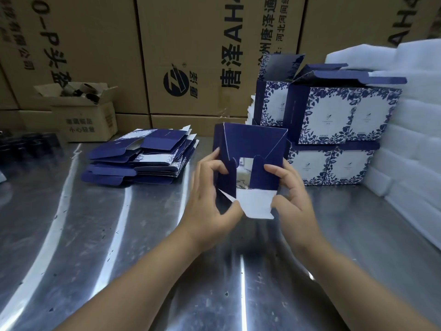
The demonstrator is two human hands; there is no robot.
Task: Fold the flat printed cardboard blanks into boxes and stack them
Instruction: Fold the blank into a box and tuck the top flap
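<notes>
Box: we hold half-formed box (248, 144) over table (95, 235), centre, btm flaps toward us.
L: left hand (210, 199) grips 9 o'clock wall, thumb at white flap (256, 204).
R: right hand (293, 197) grips 3 o'clock wall, thumb pinching that flap.
Feel: light, thin card, prob. creases easily; we'd hold walls nr folds, not flap tips.
Supply: flat blanks (143, 158) at 10 o'clock, done stack (334, 120) at 2.

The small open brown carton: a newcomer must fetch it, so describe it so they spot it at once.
On the steel table, look to the far left side, before the wall of big sealed brown cartons. Left of the pile of flat blue blanks stands the small brown carton. Alone among the cartons, its top flaps stand open, with a cardboard tube inside.
</notes>
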